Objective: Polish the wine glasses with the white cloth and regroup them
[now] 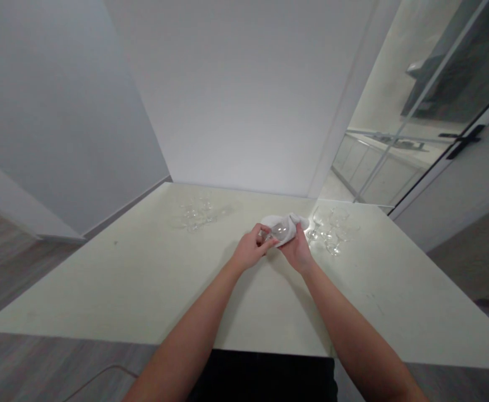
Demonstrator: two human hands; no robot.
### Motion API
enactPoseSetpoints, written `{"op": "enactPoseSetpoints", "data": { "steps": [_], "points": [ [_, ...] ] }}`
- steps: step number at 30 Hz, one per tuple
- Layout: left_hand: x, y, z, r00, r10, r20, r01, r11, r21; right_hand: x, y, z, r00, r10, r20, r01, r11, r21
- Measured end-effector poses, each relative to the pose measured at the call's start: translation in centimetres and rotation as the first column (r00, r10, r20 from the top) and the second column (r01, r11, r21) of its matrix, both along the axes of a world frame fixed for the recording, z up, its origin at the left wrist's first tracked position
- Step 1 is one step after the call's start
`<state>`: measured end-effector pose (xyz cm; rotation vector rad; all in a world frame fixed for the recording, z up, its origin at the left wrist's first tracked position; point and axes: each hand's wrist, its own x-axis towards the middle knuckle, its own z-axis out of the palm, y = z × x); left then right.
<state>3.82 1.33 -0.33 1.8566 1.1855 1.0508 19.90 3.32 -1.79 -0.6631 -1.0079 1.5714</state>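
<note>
Between my hands, above the middle of the table, a clear stemmed glass (279,229) lies tilted against a white cloth (291,220). My left hand (253,245) is closed on the glass near its left end, the fingers curled round it. Beneath and to the right, my right hand (298,247) grips the cloth, which wraps part of the glass. Just right of my right hand stands a group of clear stemmed glasses (333,228). Farther left on the table is another cluster of clear glasses (196,213), faint against the pale top.
The pale table (144,279) meets a white wall (244,100) at its far edge. To the right, a glass-paned door with a black handle (466,140) shows a kitchen counter behind it. A thin cable (102,371) lies on the floor at the lower left.
</note>
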Motion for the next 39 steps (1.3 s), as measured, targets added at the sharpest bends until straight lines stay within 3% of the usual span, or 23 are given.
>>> {"op": "enactPoseSetpoints", "data": {
  "steps": [3, 6, 8, 10, 13, 15, 18, 21, 24, 27, 29, 31, 35, 37, 39],
  "points": [
    [1.3, -0.1, -0.7, 0.997, -0.014, 0.071, 0.014, 1.0, 0.006, -0.7, -0.4, -0.5, 0.989, -0.105, 0.102, 0.096, 0.991, 0.091],
    [1.7, 0.1, -0.6, 1.0, -0.021, -0.021, 0.024, 0.989, 0.148, -0.7, -0.1, -0.9, 0.949, -0.28, 0.149, 0.257, 0.954, 0.153],
    [1.4, 0.2, -0.3, 0.999, 0.01, -0.046, 0.001, 0.975, 0.223, -0.4, 0.2, -1.0, 0.934, -0.328, 0.139, 0.303, 0.937, 0.172],
    [1.1, 0.4, 0.0, 0.995, 0.103, 0.008, -0.102, 0.964, 0.247, -0.2, 0.4, -1.0, 0.926, -0.342, 0.159, 0.312, 0.932, 0.187],
    [0.9, 0.6, 0.1, 0.952, 0.243, 0.185, -0.276, 0.944, 0.181, -0.4, 0.2, -1.1, 0.895, -0.363, 0.26, 0.301, 0.92, 0.249],
    [0.9, 0.8, 0.0, 0.924, 0.248, 0.293, -0.288, 0.952, 0.1, -0.8, -0.2, -1.2, 0.893, -0.319, 0.318, 0.225, 0.928, 0.298],
    [0.9, 1.0, -0.4, 0.903, 0.192, 0.385, -0.207, 0.978, -0.002, -1.4, -0.8, -1.5, 0.901, -0.164, 0.401, 0.007, 0.931, 0.365],
    [0.8, 1.2, -0.7, 0.874, 0.156, 0.459, -0.152, 0.987, -0.046, -1.6, -1.1, -1.7, 0.847, -0.136, 0.513, -0.11, 0.901, 0.42],
    [0.8, 1.4, -0.7, 0.742, 0.207, 0.637, -0.154, 0.978, -0.138, -1.6, -1.4, -1.6, 0.822, -0.118, 0.557, -0.143, 0.904, 0.402],
    [0.8, 1.9, -0.9, 0.602, 0.25, 0.758, -0.079, 0.964, -0.255, -1.6, -1.7, -1.3, 0.833, 0.004, 0.553, -0.185, 0.944, 0.272],
    [0.7, 2.2, -1.0, 0.609, 0.262, 0.749, -0.087, 0.96, -0.265, -1.7, -1.9, -1.2, 0.833, 0.103, 0.544, -0.238, 0.954, 0.185],
    [0.7, 2.1, -1.1, 0.663, 0.23, 0.713, -0.121, 0.972, -0.201, -1.8, -1.9, -1.2, 0.837, 0.154, 0.526, -0.267, 0.953, 0.146],
    [0.6, 1.4, -0.6, 0.766, 0.09, 0.637, -0.056, 0.996, -0.074, -1.8, -1.9, -1.4, 0.858, 0.057, 0.51, -0.166, 0.971, 0.171],
    [0.6, 0.9, -0.4, 0.739, 0.08, 0.669, -0.011, 0.994, -0.107, -1.5, -2.1, -1.2, 0.87, 0.107, 0.482, -0.185, 0.976, 0.117],
    [0.5, 0.5, -0.1, 0.677, 0.059, 0.733, 0.078, 0.985, -0.151, -1.0, -2.4, -1.0, 0.867, 0.302, 0.396, -0.32, 0.947, -0.023]
  ]
}}
